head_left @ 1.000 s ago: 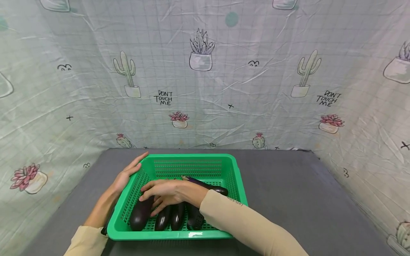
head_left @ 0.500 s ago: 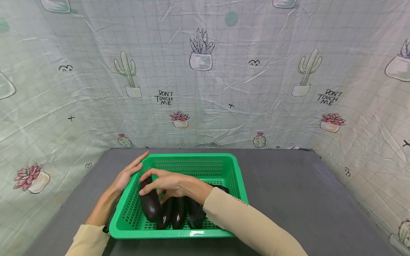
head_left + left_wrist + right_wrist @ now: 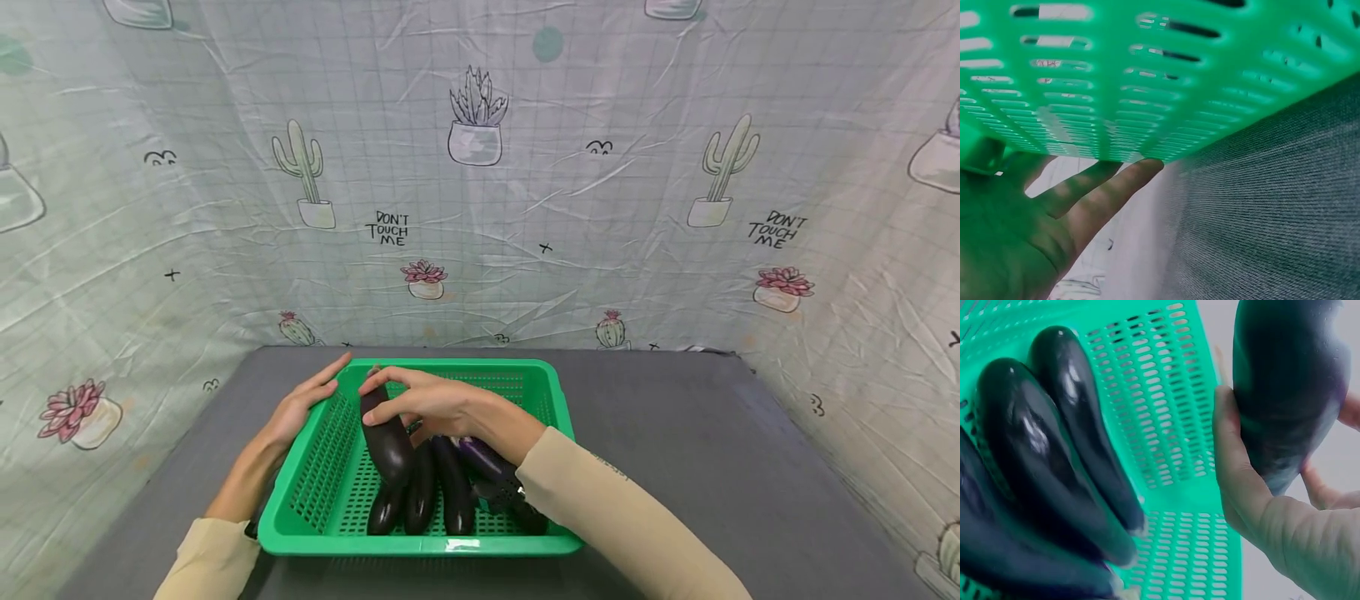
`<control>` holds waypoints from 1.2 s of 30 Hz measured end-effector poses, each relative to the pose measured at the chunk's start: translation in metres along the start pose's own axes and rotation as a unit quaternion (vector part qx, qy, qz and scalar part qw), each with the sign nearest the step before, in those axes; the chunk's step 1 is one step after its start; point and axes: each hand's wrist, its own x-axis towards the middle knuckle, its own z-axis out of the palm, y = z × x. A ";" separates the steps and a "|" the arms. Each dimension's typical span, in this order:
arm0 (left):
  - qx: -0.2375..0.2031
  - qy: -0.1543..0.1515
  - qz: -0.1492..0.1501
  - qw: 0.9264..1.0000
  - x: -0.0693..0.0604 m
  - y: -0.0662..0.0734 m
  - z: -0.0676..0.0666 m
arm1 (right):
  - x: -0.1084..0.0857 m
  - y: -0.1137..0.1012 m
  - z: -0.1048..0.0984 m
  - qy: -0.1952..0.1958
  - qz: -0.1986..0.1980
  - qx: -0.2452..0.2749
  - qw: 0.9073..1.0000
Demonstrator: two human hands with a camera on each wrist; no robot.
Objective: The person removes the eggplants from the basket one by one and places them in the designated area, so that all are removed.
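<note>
Pinched between the thumb and fingers of my right hand (image 3: 442,404) is a large, dark eggplant (image 3: 390,450), raised and tilted above the left part of a green perforated basket (image 3: 416,546). The right wrist view shows the same eggplant (image 3: 1291,381) between thumb and fingers, its tip end near the palm. Several slimmer glossy eggplants (image 3: 453,492) lie side by side in the basket, partly hidden by my right forearm. My left hand (image 3: 292,412) rests against the basket's left side with fingers extended; in the left wrist view its fingers (image 3: 1116,194) look straight, beside the slotted wall (image 3: 1104,94).
The basket stands on a grey cloth-covered table (image 3: 660,458), which extends to its right. Behind and at both sides hangs a pale curtain (image 3: 480,208) printed with cacti. Bare basket floor (image 3: 348,508) shows at the left.
My right hand has lifted the large eggplant from the basket's left floor and carried it up and to the right. More of the other eggplants now shows. The left hand stays at the basket's side.
</note>
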 end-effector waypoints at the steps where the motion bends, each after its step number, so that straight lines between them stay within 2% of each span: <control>1: -0.001 0.001 0.001 1.000 0.000 0.000 0.000 | -0.003 0.000 -0.003 0.001 -0.003 -0.001 1.000; 9: 0.030 0.026 0.014 0.999 0.002 0.000 0.002 | -0.030 -0.012 -0.026 0.016 -0.025 0.009 1.000; 14: 0.046 0.035 0.015 0.998 0.000 0.001 0.003 | -0.048 -0.012 -0.043 0.031 -0.043 0.013 0.998; 17: 0.039 0.031 0.010 0.999 -0.001 0.001 0.003 | -0.060 -0.010 -0.054 0.044 -0.054 0.009 0.998; 24: -0.008 0.004 -0.001 1.000 -0.002 -0.001 0.003 | -0.086 -0.003 -0.077 0.081 -0.059 -0.005 0.995; 36: 0.029 0.017 0.012 0.999 -0.002 -0.001 0.004 | -0.121 0.014 -0.103 0.095 -0.083 0.003 0.992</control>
